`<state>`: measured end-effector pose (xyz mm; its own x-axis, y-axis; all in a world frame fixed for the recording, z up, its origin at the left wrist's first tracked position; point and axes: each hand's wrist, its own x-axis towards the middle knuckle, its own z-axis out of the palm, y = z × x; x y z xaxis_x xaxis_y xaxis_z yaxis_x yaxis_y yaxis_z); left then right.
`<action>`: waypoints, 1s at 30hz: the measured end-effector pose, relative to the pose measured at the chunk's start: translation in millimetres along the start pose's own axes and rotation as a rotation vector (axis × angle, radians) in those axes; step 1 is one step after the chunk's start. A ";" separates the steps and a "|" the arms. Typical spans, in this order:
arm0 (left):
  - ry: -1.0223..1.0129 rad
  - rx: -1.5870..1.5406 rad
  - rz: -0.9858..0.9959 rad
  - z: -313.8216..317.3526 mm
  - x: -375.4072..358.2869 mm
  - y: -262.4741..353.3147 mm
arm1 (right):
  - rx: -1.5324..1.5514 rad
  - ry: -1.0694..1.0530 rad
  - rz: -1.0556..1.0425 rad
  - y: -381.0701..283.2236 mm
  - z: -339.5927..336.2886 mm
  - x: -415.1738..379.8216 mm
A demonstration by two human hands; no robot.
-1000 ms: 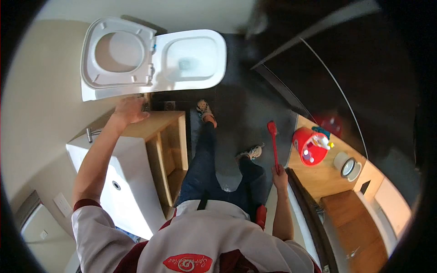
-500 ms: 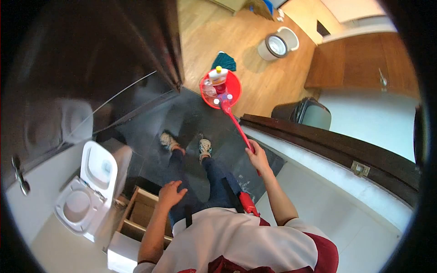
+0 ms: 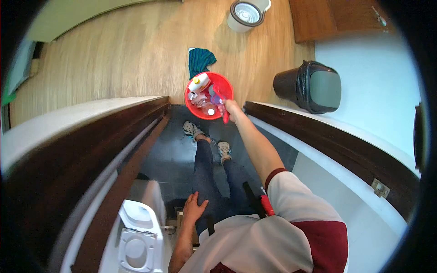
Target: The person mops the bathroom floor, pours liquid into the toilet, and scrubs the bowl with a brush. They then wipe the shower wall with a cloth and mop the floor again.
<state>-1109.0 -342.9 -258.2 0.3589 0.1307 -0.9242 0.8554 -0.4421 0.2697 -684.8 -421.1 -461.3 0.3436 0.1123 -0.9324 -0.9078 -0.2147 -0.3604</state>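
My right hand (image 3: 231,110) is closed around the handle of a red long-handled tool (image 3: 226,118) at the near right rim of a red bucket (image 3: 194,111). The head of that tool is down among the bucket's contents and hard to make out. Inside the bucket lie a white bottle (image 3: 199,83) with a yellow cap, a clear container (image 3: 209,109) with a white cap, and something purple. My left hand (image 3: 195,210) rests by my thigh, fingers apart, holding nothing.
A teal cloth (image 3: 200,61) lies just behind the bucket. Beyond it stands a white pail (image 3: 240,22); a lidded trash bin (image 3: 324,88) is at right. Dark door frames flank the doorway. A toilet (image 3: 137,248) with raised lid stands at lower left.
My right hand has reached forward to the bucket, lowering the red tool into it. The view has swung and moved closer to the doorway. My left hand stays low and empty.
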 end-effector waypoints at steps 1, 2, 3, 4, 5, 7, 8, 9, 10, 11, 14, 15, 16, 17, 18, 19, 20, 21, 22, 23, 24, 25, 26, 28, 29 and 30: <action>0.006 -0.048 0.010 -8.2 6.4 -8.8 | 0.028 -0.002 0.017 -1.6 6.8 11.3; -0.018 -0.075 0.004 -22.2 9.8 -11.0 | 0.047 0.000 0.038 -2.2 10.3 19.3; -0.040 -0.105 -0.004 -40.3 15.3 -9.2 | 0.063 0.002 0.058 -1.2 13.5 21.1; -0.056 -0.134 -0.004 -59.1 22.4 -5.5 | 0.051 0.016 0.068 1.7 17.5 19.9; -0.025 -0.124 -0.005 -73.3 25.0 1.2 | 0.036 0.027 0.068 3.2 21.4 12.6; -0.019 -0.090 -0.001 -87.6 44.3 3.7 | 0.042 0.004 0.060 16.2 12.1 14.5; -0.018 -0.075 -0.004 -95.7 52.6 9.7 | -0.012 -0.006 0.084 15.2 6.5 8.0; 0.036 -0.060 0.047 -103.4 62.6 17.5 | -0.074 -0.017 0.108 12.1 0.2 3.0; 0.069 -0.096 0.081 -112.9 73.9 28.7 | -0.141 -0.033 0.131 9.2 -5.6 0.0; 0.103 -0.135 0.113 -122.6 86.7 39.4 | -0.234 -0.048 0.110 18.0 -14.7 9.4; 0.228 -0.303 0.150 -143.4 127.3 82.9 | -0.852 0.195 -0.406 35.0 -51.8 58.1; 0.274 -0.364 0.160 -149.0 146.6 95.4 | -0.889 0.287 -0.391 11.3 -50.4 50.6; 0.330 -0.403 0.194 -149.9 166.8 102.5 | -0.954 0.365 -0.445 0.7 -52.3 56.9; 0.386 -0.442 0.228 -149.3 188.9 107.0 | -1.018 0.442 -0.500 -8.4 -55.0 71.3; 0.446 -0.480 0.259 -153.2 210.2 117.3 | -1.080 0.515 -0.556 -14.9 -57.3 88.9; 0.521 -0.449 0.312 -161.2 233.3 125.2 | -1.097 0.508 -0.545 -19.9 -58.5 108.9; 0.595 -0.415 0.363 -174.9 256.6 139.9 | -1.114 0.498 -0.533 -22.3 -60.0 131.5; 0.667 -0.494 0.377 -185.0 287.3 148.6 | -1.130 0.489 -0.521 -23.0 -61.5 151.4; 0.739 -0.575 0.396 -196.5 322.9 155.2 | -1.129 0.394 -0.480 -23.8 -63.9 168.8; 0.757 -0.636 0.361 -210.1 361.4 162.4 | -1.125 0.297 -0.437 -26.9 -68.2 185.5; 0.774 -0.699 0.325 -225.1 401.8 167.0 | -1.121 0.202 -0.393 -31.8 -72.6 199.7; 0.732 -0.750 0.313 -239.0 438.6 167.0 | -1.135 0.170 -0.414 -41.5 -75.9 201.8; 0.686 -0.804 0.292 -245.6 469.9 168.6 | -1.152 0.134 -0.427 -54.3 -78.6 196.3; 0.525 -0.727 0.109 -265.7 508.2 186.9 | -1.116 0.100 -0.406 -65.1 -86.2 197.7; 0.458 -0.727 0.115 -272.5 515.8 184.0 | -1.061 0.087 -0.442 -66.0 -89.3 193.5; 0.391 -0.728 0.121 -274.7 521.5 184.9 | -1.005 0.074 -0.478 -68.7 -100.2 192.6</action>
<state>-661.0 -112.7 -616.0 0.4525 0.4774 -0.7532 0.7821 0.1932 0.5924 -532.1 -481.9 -619.0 0.6493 0.3426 -0.6790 -0.0819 -0.8561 -0.5102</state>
